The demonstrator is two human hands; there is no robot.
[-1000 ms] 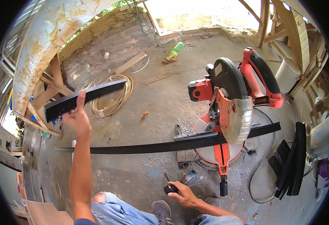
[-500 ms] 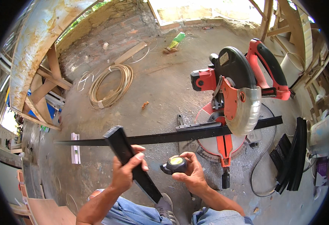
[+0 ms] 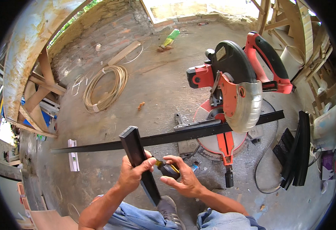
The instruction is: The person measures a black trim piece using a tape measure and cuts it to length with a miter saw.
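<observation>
My left hand is wrapped round a short black profile bar, which stands tilted with its upper end leaning away from me. In my right hand is a black and yellow tape measure, gripped between thumb and fingers. A short stretch of yellow shows between the case and my left fingertips, beside the bar. Beyond my hands a long black profile lies across the base of a red and black miter saw, its blade guard over the profile.
Several black profile offcuts lie right of the saw, near its cable. A small white level sits under the long profile's left end. Farther off are a coiled hose, a wooden strip and a green bottle.
My right hand has brought the tape measure left and turned it, up against the short bar and my left fingers. The bar has shifted slightly right and stands more upright.
</observation>
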